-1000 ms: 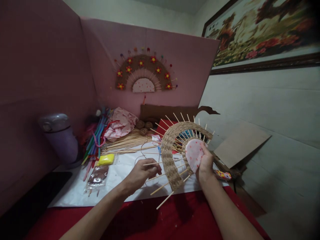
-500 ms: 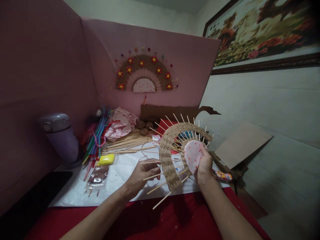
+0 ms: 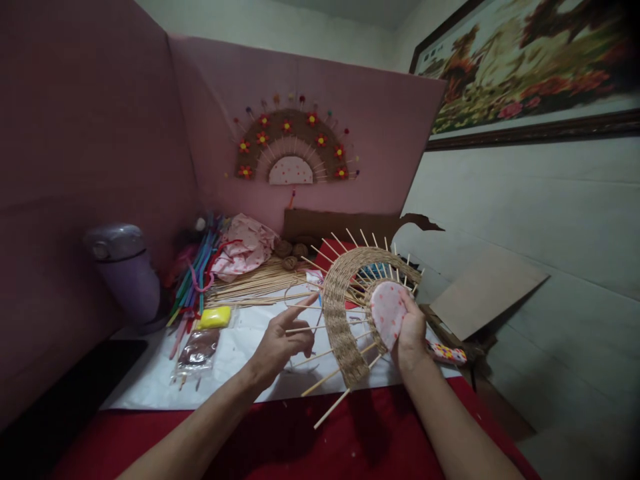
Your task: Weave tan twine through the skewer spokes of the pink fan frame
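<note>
While your woven fan (image 3: 337, 313) hangs tilted above the white sheet (image 3: 240, 350) and the front of the red cloth (image 3: 270, 433), everything rides on one grip! Your right hand (image 3: 413, 333) is closed on the edge of its spotted centre (image 3: 386, 310), thumb across the face, so the wide band and its spokes (image 3: 332, 408) lean out unsupported. Loosen that pinch and the whole piece could swivel or drop; squeeze too hard and the padding may crease.

Over to your left hand (image 3: 280, 343): fairly open, index finger stretched towards the band's outer edge, the others loosely bent among the spokes, nothing clearly gripped. Whether the fingertip touches the weave, I cannot tell. Careful here, a sideways knock could bend a thin spoke or pull it out of line, and pushing the band inward might bunch the weave.

Just beyond your fingers, a thin cord (image 3: 286, 292) curls beside the loose sticks (image 3: 257, 283); where it ends is unclear. Should it snag on a spoke tip, a tug could drag the band askew. Farther back, the flowered fan (image 3: 299, 127) sits on the pink panel (image 3: 385, 133), well apart from all that risk.
</note>
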Tool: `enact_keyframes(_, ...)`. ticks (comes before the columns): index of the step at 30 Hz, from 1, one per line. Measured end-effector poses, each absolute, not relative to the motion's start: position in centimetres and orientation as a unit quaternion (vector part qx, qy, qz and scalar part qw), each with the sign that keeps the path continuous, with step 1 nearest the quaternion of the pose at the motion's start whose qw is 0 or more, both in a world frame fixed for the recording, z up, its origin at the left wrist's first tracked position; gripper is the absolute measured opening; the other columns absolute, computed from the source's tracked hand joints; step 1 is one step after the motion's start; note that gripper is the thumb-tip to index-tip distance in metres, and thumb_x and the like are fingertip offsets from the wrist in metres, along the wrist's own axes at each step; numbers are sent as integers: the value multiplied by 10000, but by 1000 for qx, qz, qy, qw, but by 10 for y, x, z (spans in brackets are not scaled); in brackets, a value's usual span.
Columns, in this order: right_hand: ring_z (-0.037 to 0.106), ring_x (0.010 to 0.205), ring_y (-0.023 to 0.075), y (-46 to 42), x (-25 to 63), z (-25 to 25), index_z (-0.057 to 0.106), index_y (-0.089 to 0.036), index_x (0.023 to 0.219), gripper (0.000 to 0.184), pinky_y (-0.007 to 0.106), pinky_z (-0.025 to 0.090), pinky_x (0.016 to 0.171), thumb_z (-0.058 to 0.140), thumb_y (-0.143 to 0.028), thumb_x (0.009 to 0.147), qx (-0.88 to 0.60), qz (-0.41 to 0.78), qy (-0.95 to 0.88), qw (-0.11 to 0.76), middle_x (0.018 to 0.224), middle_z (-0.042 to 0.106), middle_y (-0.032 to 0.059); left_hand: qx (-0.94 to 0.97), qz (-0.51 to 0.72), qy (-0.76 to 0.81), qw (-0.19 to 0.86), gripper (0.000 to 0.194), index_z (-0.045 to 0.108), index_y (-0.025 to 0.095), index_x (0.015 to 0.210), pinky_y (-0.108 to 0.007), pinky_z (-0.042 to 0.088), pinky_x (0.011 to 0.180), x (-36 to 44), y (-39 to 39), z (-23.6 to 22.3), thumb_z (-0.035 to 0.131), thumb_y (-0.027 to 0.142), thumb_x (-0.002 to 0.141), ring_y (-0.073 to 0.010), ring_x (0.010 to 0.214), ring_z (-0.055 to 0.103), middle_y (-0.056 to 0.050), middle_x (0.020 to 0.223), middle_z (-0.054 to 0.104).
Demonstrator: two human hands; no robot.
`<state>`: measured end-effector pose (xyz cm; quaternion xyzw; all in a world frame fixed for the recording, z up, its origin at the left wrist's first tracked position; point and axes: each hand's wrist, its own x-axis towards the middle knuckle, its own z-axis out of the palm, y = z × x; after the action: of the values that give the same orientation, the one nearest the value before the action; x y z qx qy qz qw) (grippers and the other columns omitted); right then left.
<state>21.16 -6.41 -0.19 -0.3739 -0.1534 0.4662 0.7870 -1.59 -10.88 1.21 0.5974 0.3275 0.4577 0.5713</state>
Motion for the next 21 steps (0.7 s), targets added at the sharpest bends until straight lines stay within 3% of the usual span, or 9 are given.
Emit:
enact_keyframes(7, 668, 759, 191, -66, 208, 4, 644, -152, 876, 221, 326, 556, 714, 539, -315, 770, -377, 491, -127, 775, 802, 705, 41, 610, 434, 318, 582, 721, 330, 211, 1375, -214, 276, 500, -17, -107, 11, 528, 110, 690, -67, 479, 422, 63, 531, 495)
enact_keyframes(21, 663, 727, 167, -58, 215, -9, 637, -150, 928, 309, 295, 549, 706, 599, -375, 720, -399, 440, -142, 792, 793, 700, 24, 573, 439, 286, 630, 710, 349, 166, 1359, -210, 248, 475, -15, -109, 6, 555, 137, 680, -71, 472, 399, 56, 534, 478)
